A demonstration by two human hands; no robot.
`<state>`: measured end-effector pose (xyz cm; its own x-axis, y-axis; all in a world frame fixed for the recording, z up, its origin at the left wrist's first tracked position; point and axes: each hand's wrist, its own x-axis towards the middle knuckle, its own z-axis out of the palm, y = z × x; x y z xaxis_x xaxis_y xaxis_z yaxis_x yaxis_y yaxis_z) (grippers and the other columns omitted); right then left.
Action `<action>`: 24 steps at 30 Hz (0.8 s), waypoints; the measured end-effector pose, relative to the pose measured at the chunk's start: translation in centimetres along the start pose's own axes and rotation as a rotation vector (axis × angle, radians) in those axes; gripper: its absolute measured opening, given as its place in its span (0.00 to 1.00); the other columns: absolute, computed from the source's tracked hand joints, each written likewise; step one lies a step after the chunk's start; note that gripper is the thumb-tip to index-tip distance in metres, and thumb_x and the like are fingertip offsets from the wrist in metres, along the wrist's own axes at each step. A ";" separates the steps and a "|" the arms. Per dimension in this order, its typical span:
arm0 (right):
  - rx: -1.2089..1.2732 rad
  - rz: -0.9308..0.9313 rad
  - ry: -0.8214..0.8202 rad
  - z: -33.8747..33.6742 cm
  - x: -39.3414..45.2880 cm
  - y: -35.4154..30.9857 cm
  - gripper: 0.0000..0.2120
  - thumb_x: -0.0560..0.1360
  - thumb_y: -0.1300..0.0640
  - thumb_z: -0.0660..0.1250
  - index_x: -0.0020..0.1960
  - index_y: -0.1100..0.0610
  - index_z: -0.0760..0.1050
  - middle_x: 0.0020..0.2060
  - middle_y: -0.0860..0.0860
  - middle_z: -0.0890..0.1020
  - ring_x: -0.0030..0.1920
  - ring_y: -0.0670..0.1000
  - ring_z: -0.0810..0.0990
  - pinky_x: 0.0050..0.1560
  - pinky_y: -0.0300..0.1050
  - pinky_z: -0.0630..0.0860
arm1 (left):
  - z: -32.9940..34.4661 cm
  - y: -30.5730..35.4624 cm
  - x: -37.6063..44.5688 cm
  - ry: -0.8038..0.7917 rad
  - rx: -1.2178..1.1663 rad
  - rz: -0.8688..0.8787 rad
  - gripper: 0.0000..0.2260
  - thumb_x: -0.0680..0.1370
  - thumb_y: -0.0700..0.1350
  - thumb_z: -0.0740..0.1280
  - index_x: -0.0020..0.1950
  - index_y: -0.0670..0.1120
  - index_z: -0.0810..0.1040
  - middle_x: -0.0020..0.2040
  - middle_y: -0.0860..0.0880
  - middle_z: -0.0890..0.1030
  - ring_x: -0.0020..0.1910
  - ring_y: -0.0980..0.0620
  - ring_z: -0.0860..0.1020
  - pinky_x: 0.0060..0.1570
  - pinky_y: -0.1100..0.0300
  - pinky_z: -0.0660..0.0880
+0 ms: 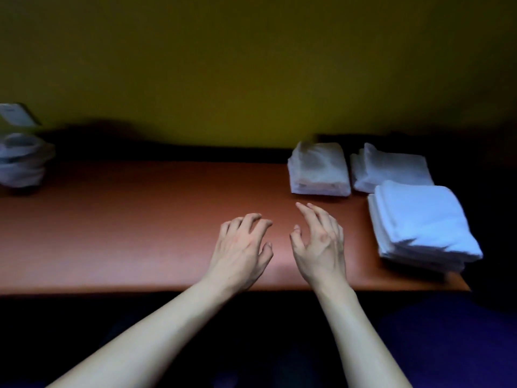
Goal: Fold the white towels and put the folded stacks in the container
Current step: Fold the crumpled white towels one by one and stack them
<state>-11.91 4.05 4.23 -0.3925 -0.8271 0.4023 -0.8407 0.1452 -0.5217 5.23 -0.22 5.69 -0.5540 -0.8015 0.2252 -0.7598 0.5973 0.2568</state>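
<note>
Left hand (242, 249) and right hand (319, 242) side by side over the reddish table (140, 225), fingers loosely curled, grasping nothing; 3 folded towel stacks (419, 222) at right, blurred white heap (21, 161) far left.

three folded white towel stacks (319, 170) (391, 168) (422, 219) — table's right end, close together
</note>
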 end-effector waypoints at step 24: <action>-0.035 -0.332 -0.639 30.0 1.2 -28.0 0.30 0.75 0.51 0.65 0.76 0.48 0.64 0.72 0.55 0.70 0.72 0.57 0.68 0.71 0.56 0.62 | -4.5 -36.6 -10.9 0.055 0.142 -0.613 0.22 0.76 0.55 0.56 0.69 0.53 0.73 0.65 0.50 0.75 0.61 0.46 0.74 0.63 0.50 0.67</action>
<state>22.34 -17.27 -3.26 0.1722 -0.9850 0.0112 -0.8932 -0.1609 -0.4198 40.63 -13.21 -1.98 0.0116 -0.9920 0.1258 -0.9735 0.0176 0.2281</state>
